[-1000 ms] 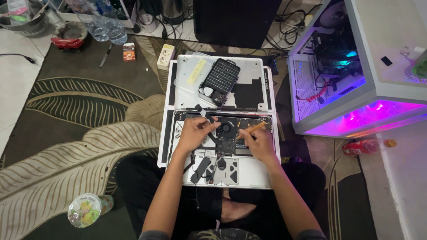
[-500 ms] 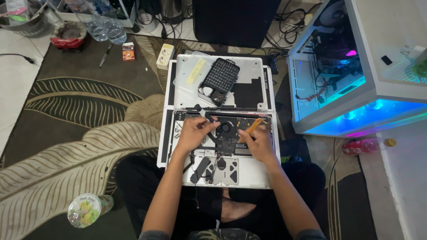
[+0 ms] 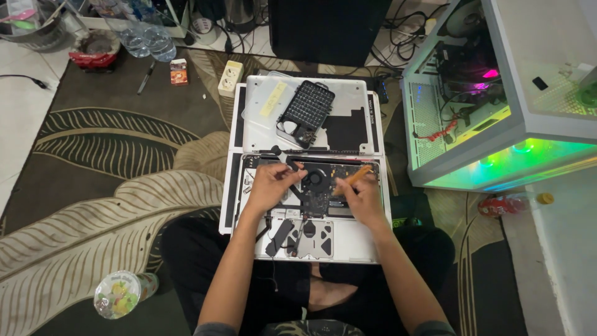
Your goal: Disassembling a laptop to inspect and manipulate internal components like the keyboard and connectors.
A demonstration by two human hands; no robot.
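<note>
An opened silver laptop lies on my lap with its inner boards and fan showing. My left hand rests on the left part of the insides, fingers pinched on a black strip near the hinge. My right hand holds an orange pry tool with its tip toward the board beside the fan. The removed bottom cover lies just beyond the laptop, and a black bit case rests on it.
A white computer case with glowing lights stands at the right. A red bottle lies by it. A power strip, a small orange box and a pen lie on the leaf-patterned rug. A candy jar sits lower left.
The glow of the computer case has changed from purple to blue to green. Both hands stay on the laptop's insides with only slight shifts.
</note>
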